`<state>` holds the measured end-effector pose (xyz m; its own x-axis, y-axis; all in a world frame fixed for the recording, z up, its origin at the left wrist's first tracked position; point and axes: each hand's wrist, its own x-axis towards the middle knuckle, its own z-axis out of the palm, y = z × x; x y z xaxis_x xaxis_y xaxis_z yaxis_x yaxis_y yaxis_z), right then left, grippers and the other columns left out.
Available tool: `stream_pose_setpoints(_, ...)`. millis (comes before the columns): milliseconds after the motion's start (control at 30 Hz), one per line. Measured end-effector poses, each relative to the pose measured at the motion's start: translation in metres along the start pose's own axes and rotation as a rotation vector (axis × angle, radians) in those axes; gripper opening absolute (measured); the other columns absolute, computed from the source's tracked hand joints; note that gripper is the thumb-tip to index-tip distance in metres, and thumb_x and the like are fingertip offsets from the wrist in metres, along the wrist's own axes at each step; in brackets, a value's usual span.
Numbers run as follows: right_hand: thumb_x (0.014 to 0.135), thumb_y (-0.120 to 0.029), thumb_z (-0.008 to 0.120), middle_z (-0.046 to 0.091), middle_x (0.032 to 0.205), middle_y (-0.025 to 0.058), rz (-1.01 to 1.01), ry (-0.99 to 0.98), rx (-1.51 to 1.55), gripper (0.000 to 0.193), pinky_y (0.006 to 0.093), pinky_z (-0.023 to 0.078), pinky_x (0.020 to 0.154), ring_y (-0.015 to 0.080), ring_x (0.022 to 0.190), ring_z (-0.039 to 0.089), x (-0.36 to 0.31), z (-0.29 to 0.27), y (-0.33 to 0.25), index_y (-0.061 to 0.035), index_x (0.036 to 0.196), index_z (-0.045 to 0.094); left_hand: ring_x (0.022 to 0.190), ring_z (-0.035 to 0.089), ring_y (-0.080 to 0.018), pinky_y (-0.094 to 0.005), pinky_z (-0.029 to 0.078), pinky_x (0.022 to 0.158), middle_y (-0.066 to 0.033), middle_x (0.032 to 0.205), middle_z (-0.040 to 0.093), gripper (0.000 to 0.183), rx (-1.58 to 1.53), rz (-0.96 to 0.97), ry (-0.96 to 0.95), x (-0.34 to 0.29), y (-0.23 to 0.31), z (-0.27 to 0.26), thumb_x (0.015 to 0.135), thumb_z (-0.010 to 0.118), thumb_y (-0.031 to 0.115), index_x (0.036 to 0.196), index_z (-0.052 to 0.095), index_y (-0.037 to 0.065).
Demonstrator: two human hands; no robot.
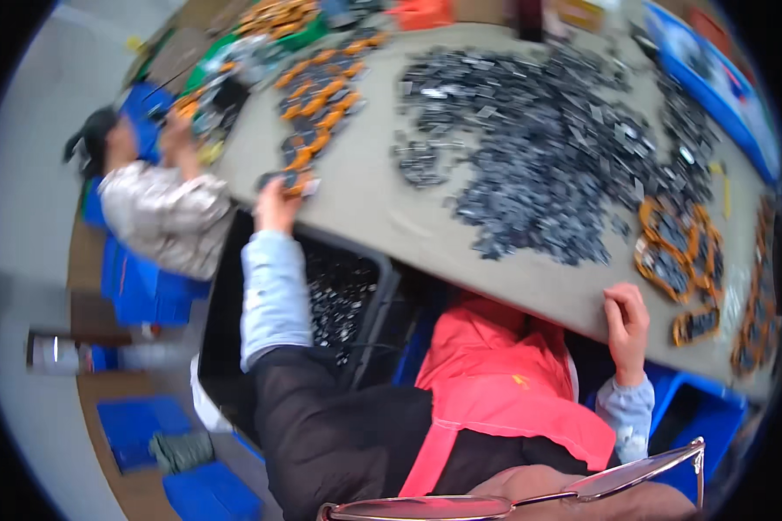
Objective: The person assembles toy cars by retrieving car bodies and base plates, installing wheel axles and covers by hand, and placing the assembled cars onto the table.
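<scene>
My left hand point(276, 208) reaches over the table's near left edge, its fingers closed on an orange-and-black casing point(297, 181) at the near end of a row. Further orange-and-black casings point(313, 95) run from there toward the back of the table; blur hides their detail. My right hand point(627, 323) rests at the near edge on the right, fingers curled in, with nothing visible in them. Beyond it lies a small group of orange-rimmed casings point(682, 247). A broad heap of small dark flat pieces point(539, 165) spreads over the middle of the table point(365, 174).
Under my left forearm stands a black bin point(382, 286) holding small dark bits. A blue bin point(704, 408) is below the table at right, and a blue tray point(712, 87) lies at the far right. A co-worker point(161, 204) works at the left, near a green tray point(308, 35).
</scene>
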<state>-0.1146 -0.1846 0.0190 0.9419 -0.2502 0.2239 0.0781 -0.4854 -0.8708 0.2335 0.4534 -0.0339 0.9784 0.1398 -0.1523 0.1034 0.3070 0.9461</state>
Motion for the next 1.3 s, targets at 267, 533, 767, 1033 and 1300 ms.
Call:
stream_pose_setpoints(267,0.084,0.004,0.067,0.066,0.114,0.0138,-0.125,0.292,-0.519,0.031,0.041,0.047,0.097,0.0343,0.111,0.062,0.0,-0.059,0.006,-0.0036,0.113,0.068,0.09,0.069,-0.0264,-0.0364,0.056,0.073,-0.0148,0.107,0.071,0.049,0.587,0.113,0.429,0.078,0.036,-0.079,0.1,0.062,0.042,0.111,0.069,-0.005)
stream_pose_setpoints(533,0.083,-0.014,0.075,0.055,0.143,0.0079,-0.149,0.009,-1.105,0.053,0.0567,0.032,0.114,0.0316,0.143,0.041,0.029,-0.072,0.01,-0.0103,0.133,0.06,0.104,0.06,-0.0263,-0.0387,0.048,0.093,-0.0142,0.106,0.066,0.022,1.084,0.992,0.228,-0.061,0.014,0.148,0.097,0.066,0.015,0.113,0.065,-0.001)
stream_pose_setpoints(767,0.074,-0.012,0.079,0.058,0.131,0.0125,-0.239,-0.126,-0.843,0.047,0.0515,0.038,0.111,0.0331,0.122,0.055,0.017,-0.053,-0.011,-0.0084,0.118,0.064,0.091,0.061,-0.0308,-0.0395,0.048,0.081,-0.0108,0.096,0.065,0.014,0.931,1.004,-0.943,-0.235,-0.053,0.34,0.081,0.072,0.0,0.094,0.07,0.005)
stream_pose_setpoints(1033,0.074,-0.008,0.079,0.059,0.131,0.0147,-0.169,-0.033,-0.64,0.045,0.0451,0.044,0.098,0.036,0.119,0.056,-0.004,-0.055,-0.006,-0.006,0.116,0.063,0.088,0.058,-0.0275,-0.0384,0.047,0.077,-0.0072,0.089,0.06,0.016,1.099,1.061,-1.041,-0.249,-0.102,0.406,0.081,0.072,0.008,0.097,0.071,0.007)
stream_pose_setpoints(1300,0.074,-0.009,0.08,0.059,0.131,0.0131,-0.214,-0.028,-0.572,0.047,0.0448,0.044,0.099,0.0349,0.121,0.056,-0.001,-0.05,0.005,-0.0069,0.118,0.063,0.08,0.053,-0.0248,-0.0365,0.047,0.072,-0.0068,0.081,0.053,0.005,1.424,1.399,-1.215,-0.256,-0.094,0.424,0.077,0.065,0.009,0.08,0.062,0.005)
